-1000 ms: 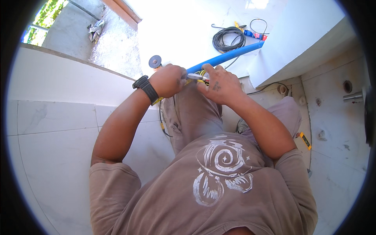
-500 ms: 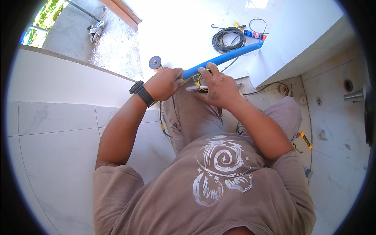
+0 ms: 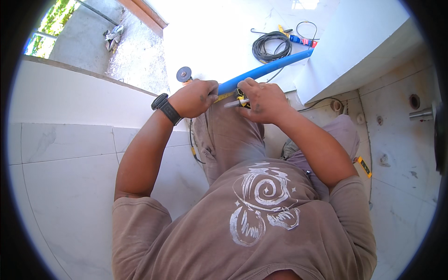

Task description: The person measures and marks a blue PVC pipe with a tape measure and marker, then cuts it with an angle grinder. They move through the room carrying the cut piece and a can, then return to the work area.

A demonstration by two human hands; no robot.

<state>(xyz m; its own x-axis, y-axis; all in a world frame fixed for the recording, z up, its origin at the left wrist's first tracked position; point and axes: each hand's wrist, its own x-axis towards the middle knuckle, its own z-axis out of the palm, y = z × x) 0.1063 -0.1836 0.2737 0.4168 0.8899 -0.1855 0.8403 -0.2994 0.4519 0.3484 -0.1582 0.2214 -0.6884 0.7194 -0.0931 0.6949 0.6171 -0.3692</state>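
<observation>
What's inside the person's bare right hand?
The bare right hand holds a black and yellow tape measure and a slim pale pen-like tool; its grip hides the rest of both.

From where I stand, grey-veined white tiles (image 3: pixel 70 186) line the left; bright light glares across the glossy white floor (image 3: pixel 210 37), green leafy foliage (image 3: pixel 52 21) showing past grey concrete (image 3: pixel 81 42).
</observation>
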